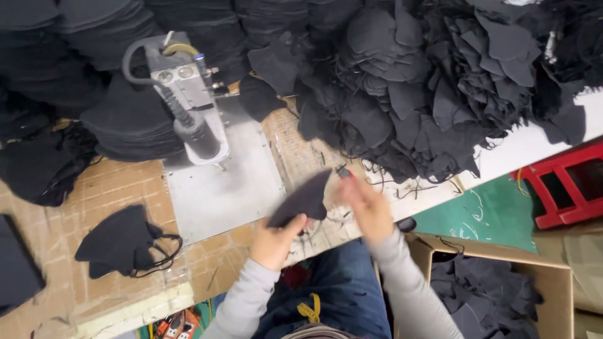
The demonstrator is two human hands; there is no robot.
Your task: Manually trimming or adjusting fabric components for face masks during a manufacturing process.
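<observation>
An open brown cardboard box (502, 257) sits at the lower right of the frame, its flaps spread, with loose black fabric pieces (483, 295) heaped inside. Above it, at the right edge, stands a red plastic stool (562, 182) on a green floor (490, 213).

Near the lower centre, the left hand (274, 242) is closed around the lower end of a black fabric mask piece (303, 199), soft and matte, with a curved edge and a pointed top, held up over the worktop (113, 188). The right hand (367, 210) is blurred; it seems to grip a small tool with a red tip (344, 172) just beside the piece's upper corner, though the grasp itself cannot be made out clearly. Both arms wear grey sleeves.

The worktop is covered in brown cardboard sheeting taped at the seams. On it, left of centre, lies a grey metal plate (220, 182) carrying a small metal machine head (188, 94) with a black hose and cylinder. A finished black mask with ear loops (122, 242) lies at the lower left. A large pile of cut black pieces (427, 81) crowds the upper right, loose threads trailing from it, and neat dark stacks (81, 37) fill the upper left, hemming in the machine.
</observation>
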